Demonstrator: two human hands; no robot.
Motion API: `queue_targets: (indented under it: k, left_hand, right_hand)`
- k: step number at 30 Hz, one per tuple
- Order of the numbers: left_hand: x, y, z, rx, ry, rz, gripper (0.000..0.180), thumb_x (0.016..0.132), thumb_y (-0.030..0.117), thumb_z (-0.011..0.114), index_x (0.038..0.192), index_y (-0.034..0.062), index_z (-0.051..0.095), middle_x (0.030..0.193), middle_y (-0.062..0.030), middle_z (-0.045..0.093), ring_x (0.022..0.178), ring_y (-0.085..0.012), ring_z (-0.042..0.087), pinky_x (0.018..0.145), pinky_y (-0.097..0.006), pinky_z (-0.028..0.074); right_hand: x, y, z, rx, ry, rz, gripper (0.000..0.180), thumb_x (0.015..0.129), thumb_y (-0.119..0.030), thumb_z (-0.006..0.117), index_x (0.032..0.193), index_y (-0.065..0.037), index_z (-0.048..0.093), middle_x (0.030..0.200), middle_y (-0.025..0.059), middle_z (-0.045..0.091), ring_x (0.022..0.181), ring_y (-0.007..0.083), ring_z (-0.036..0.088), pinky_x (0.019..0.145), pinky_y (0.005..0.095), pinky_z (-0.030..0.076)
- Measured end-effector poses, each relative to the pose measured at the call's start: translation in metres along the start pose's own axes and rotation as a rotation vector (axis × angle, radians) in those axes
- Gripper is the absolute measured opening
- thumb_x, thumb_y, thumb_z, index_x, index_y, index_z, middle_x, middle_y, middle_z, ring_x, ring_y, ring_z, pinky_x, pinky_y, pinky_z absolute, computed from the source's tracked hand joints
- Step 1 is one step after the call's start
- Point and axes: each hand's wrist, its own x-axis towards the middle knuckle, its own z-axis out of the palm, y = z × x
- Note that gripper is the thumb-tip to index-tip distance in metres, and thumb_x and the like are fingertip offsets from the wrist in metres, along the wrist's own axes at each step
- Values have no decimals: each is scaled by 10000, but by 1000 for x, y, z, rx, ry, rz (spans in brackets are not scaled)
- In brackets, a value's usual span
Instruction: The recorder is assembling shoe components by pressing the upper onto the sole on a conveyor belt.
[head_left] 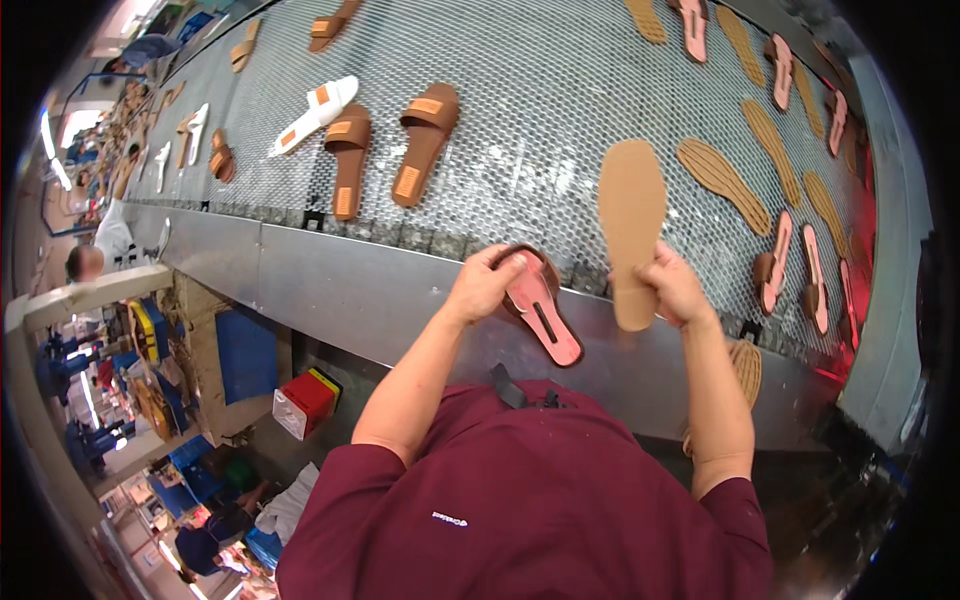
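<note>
In my left hand [485,287] is a brown sandal upper [543,310], turned so its pink underside with a dark central slot faces up; my fingers close round its strap end. My right hand [676,287] grips a tan shoe sole [632,205] near its narrower end, the smooth face toward me. The two pieces are apart, both held over the near metal edge of the conveyor. Just past the sole in my right hand, a ribbed tan sole [724,182] lies on the belt.
A metal mesh conveyor belt [520,110] runs across. Brown sandals [425,140] and a white sandal [315,115] lie left of centre. Pink-bottomed uppers [777,262] and ribbed soles lie at right, beside a red-lit machine opening. A red box [308,400] stands below left; people are farther off.
</note>
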Motion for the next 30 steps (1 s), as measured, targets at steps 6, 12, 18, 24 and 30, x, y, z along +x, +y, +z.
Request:
queue_targets:
  k: [6, 12, 18, 24, 30]
  left_hand:
    - [4, -15, 4, -4, -74, 25, 604, 881, 378, 770, 1296, -14, 575, 1175, -91, 668, 1070, -170, 627, 950, -325, 505]
    - [2, -7, 13, -19, -161, 11, 916, 712, 542, 865, 1360, -3, 517, 1255, -102, 618, 1158, -201, 595, 998, -349, 491]
    - [1, -13, 18, -77, -184, 17, 887, 710, 464, 892, 1366, 6, 509, 1258, -83, 619, 1165, -192, 583, 1013, -351, 474]
    - [-1, -8, 27, -47, -164, -56, 740, 810, 324, 845, 1373, -6, 496, 1249, -93, 619, 1146, -184, 588, 999, -351, 482]
    - [-5, 2, 39, 32, -173, -68, 604, 895, 302, 768, 1346, -15, 518, 1229, -87, 626, 1128, -164, 585, 985, -342, 485]
  right_hand:
    - [-51, 96, 32, -92, 93, -78, 292, 1000, -109, 587, 1261, 18, 609, 1183, 45, 674, 1035, 105, 625, 903, 301, 520]
    - [-51, 136, 51, -289, 79, -8, 321, 959, -199, 667, 1218, -9, 653, 1080, 50, 717, 969, 90, 636, 858, 286, 518]
    - [-37, 132, 55, -352, 0, 6, 331, 956, -222, 668, 1211, -11, 656, 1065, 62, 727, 960, 103, 643, 864, 301, 518]
    - [-36, 126, 55, -394, 11, 2, 322, 953, -223, 668, 1199, -15, 663, 1061, 68, 731, 955, 116, 652, 862, 308, 519]
    - [-36, 128, 47, -400, 4, 2, 322, 949, -239, 672, 1183, -19, 673, 1046, 70, 735, 946, 123, 660, 855, 313, 521]
